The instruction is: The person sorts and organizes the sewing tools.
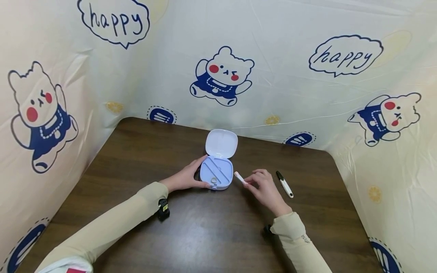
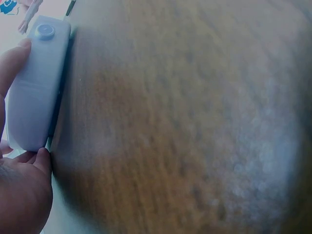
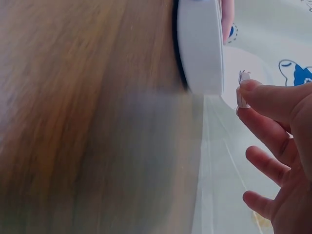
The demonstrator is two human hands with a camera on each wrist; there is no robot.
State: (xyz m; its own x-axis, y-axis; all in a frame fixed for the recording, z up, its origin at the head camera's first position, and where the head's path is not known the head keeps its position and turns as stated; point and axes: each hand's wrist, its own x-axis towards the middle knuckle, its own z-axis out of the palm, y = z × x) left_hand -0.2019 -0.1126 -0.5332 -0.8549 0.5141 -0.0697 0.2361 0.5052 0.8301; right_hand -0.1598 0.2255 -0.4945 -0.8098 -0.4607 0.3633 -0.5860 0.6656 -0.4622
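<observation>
A light blue compartment box [image 1: 224, 187] stands on the table with its white lid [image 1: 221, 143] raised at the back. Slanted dividers split its inside, and a small ring [image 1: 214, 180] lies near the front. My left hand [image 1: 186, 177] grips the box from the left, thumb at the front and fingers toward the back. Just right of the box, my right hand [image 1: 264, 187] pinches a small white strip [image 1: 240, 177] between thumb and index finger, the other fingers loosely bent. The strip points toward the box, apart from it; its kind is unclear.
A slim black-and-white pen-like object [image 1: 285, 184] lies on the brown table [image 1: 164, 242], right of my right hand. Printed cloth [image 1: 283, 87] hangs around the table's back and sides.
</observation>
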